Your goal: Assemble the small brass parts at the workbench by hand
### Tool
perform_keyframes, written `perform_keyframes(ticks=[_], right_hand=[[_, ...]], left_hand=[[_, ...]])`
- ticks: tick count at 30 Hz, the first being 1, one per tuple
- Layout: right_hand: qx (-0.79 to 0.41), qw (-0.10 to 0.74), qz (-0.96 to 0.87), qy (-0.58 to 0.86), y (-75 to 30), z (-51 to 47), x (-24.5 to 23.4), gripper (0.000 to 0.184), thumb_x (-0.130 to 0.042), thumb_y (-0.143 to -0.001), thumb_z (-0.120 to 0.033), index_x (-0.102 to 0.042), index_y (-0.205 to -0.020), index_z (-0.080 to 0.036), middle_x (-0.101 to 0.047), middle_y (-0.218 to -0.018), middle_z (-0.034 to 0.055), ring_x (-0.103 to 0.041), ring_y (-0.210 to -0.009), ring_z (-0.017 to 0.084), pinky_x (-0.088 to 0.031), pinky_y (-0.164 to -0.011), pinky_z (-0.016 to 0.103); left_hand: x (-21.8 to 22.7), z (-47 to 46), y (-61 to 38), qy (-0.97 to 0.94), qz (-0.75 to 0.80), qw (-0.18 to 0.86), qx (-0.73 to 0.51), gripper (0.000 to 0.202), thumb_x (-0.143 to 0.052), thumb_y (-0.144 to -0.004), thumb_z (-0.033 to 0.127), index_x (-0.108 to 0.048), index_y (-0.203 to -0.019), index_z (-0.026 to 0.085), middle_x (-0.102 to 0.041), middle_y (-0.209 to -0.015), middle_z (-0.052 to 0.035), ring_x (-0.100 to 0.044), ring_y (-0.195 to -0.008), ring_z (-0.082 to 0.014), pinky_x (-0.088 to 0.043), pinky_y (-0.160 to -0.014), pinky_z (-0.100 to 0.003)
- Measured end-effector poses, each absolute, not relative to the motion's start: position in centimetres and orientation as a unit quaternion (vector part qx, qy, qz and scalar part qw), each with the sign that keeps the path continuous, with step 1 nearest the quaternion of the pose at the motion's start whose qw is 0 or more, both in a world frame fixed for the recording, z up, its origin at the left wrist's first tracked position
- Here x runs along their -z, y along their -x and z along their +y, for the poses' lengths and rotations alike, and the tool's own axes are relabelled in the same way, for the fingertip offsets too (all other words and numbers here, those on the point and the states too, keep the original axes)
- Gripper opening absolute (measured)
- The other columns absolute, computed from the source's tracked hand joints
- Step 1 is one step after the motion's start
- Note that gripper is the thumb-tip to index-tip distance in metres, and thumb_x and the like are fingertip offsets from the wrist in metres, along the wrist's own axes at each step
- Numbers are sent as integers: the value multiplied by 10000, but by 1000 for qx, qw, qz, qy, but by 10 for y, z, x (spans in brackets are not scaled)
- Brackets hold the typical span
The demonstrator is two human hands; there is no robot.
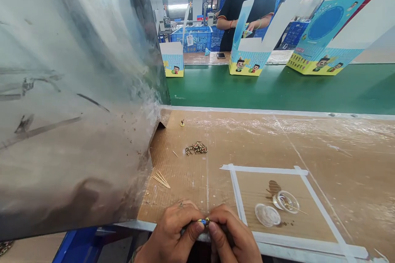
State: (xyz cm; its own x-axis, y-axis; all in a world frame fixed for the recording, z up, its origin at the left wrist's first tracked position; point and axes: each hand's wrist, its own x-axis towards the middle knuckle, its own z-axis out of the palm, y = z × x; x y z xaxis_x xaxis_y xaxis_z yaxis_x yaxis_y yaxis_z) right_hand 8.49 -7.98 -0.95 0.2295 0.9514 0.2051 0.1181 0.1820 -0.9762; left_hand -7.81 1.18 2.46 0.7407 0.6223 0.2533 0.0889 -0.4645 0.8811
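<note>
At the near edge of the bench, my left hand point(177, 230) pinches a small blue and yellow piece point(203, 222), like a tiny figure, between thumb and forefinger. My right hand point(233, 236) is closed at the piece's right end, thumb and forefinger touching a small yellow and dark part of it. The fingers hide much of the piece. Beyond the hands lies a pile of tiny dark and gold parts point(196, 148). Several wooden toothpicks point(161, 179) are to the left, and one small part point(182, 123) stands farther back.
Right of my hands, white tape point(268, 169) frames an area with a clear cup point(290, 202), a stick in it, and a lid point(267, 215). A large metal panel point(77, 90) blocks the left. Printed boxes point(249, 57) stand on the green belt point(210, 86); a person point(247, 4) is behind.
</note>
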Motion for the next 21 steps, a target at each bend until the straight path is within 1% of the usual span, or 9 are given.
perform_keyframes(ticks=[3, 4, 6, 8, 10, 12, 15, 18, 21], right_hand=[[-389, 579, -487, 526, -84, -80, 7, 216, -526, -1084, -356, -661, -947, -257, -592, -846, -23, -512, -517, 75, -395, -460, 200], [-391, 581, -482, 527, -83, -80, 6, 222, -526, -1086, -358, -663, -944, -256, -590, -840, -27, -499, -492, 65, -390, -451, 198], [-382, 586, -479, 530, -82, -80, 6, 225, -532, -1086, -354, -671, -939, -257, -589, -804, -32, -513, -489, 63, -411, -482, 199], [-372, 596, -474, 531, -80, -80, 7, 203, -532, -1089, -340, -681, -977, -259, -590, -786, -31, -525, -492, 69, -427, -493, 201], [-373, 607, -471, 521, -79, -80, 8, 165, -526, -1091, -311, -683, -1068, -265, -600, -838, -17, -513, -483, 68, -423, -448, 192], [-365, 614, -483, 507, -79, -79, 10, 161, -532, -1082, -269, -680, -1143, -286, -612, -923, 3, -522, -516, 74, -420, -418, 178], [-346, 611, -515, 491, -82, -79, 12, 221, -550, -1063, -199, -687, -1179, -328, -615, -985, 4, -548, -572, 78, -453, -451, 165], [-359, 604, -522, 484, -84, -79, 12, 229, -553, -1064, -187, -691, -1185, -325, -606, -988, 1, -558, -549, 64, -479, -469, 167], [-374, 601, -494, 505, -82, -80, 12, 157, -550, -1075, -262, -706, -1084, -284, -597, -922, 0, -545, -515, 66, -453, -437, 172]], left_hand=[[-24, 11, 79, -803, 233, 472, -279, 317, -458, -1115, 357, -594, -882, 191, -602, -788, -32, -549, -733, -174, -414, -696, -288], [-23, 10, 79, -801, 236, 474, -279, 307, -463, -1112, 354, -591, -884, 193, -601, -791, -31, -550, -733, -173, -413, -695, -287], [-23, 9, 79, -799, 241, 476, -279, 306, -463, -1110, 356, -589, -883, 194, -605, -797, -32, -556, -740, -175, -416, -701, -289], [-22, 9, 79, -796, 246, 476, -281, 318, -459, -1111, 369, -587, -879, 194, -609, -797, -33, -561, -742, -176, -416, -701, -289], [-23, 9, 78, -795, 250, 475, -284, 336, -448, -1116, 381, -580, -871, 192, -605, -791, -32, -559, -732, -173, -414, -692, -287], [-24, 9, 77, -795, 250, 473, -286, 352, -440, -1119, 389, -575, -861, 190, -595, -777, -28, -553, -718, -168, -408, -682, -284], [-24, 10, 77, -802, 246, 466, -282, 376, -427, -1120, 403, -579, -855, 185, -599, -774, -35, -554, -725, -173, -408, -685, -287], [-22, 9, 77, -813, 243, 451, -276, 403, -410, -1121, 430, -583, -855, 182, -602, -782, -47, -559, -738, -186, -417, -691, -294], [-19, 7, 78, -815, 258, 437, -279, 398, -433, -1108, 478, -601, -888, 191, -601, -778, -35, -573, -737, -192, -430, -686, -292]])
